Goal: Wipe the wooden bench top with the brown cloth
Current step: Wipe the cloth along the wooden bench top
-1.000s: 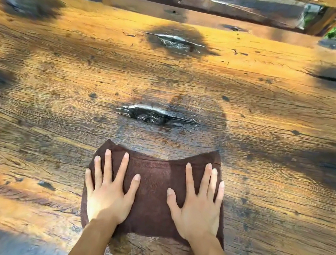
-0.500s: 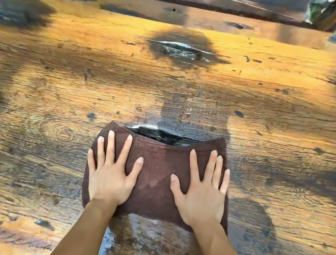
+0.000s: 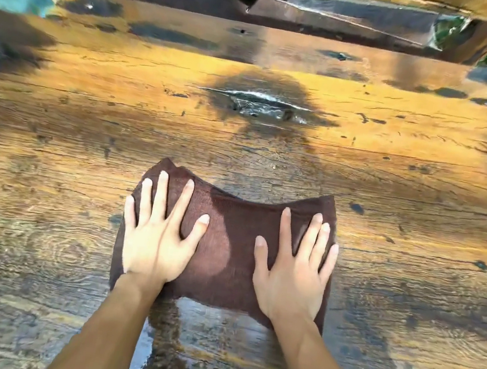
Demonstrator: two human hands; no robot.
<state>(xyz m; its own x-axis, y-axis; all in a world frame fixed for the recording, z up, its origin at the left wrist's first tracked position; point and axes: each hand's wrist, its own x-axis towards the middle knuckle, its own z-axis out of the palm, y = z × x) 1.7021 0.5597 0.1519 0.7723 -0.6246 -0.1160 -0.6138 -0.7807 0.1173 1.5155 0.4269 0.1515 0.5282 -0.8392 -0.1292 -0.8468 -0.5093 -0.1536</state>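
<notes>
Nearest the camera, a wet, glossy stretch of the wooden bench (image 3: pixel 42 267) is seen between the two forearms, and this sheen is judged to mark ground already wiped; the planks to either side look duller and dark-stained. Just beyond it the brown cloth (image 3: pixel 228 244) is spread flat on the bench, its far edge dipped in the middle and raised at both corners; it is pinned by both hands. The left hand (image 3: pixel 157 241) is laid palm down on the cloth's left half with fingers fanned wide; the right hand (image 3: pixel 294 270) is pressed on the right half, fingers closer together. Neither grip is closed around anything: both are fully opened and flattened, the cloth being held by downward pressure only, not pinched. Beyond the cloth the wood appears dry, orange and sunlit; a dark knot (image 3: pixel 264 107) with a shiny, wet-looking hollow is seen well apart from the cloth's far edge, and dark blotches are scattered toward the back rail (image 3: pixel 253 44). The job is judged to be partly done: a near central strip is covered; the far half and both flanks are left. No brand, label or legible writing can be made out anywhere.
</notes>
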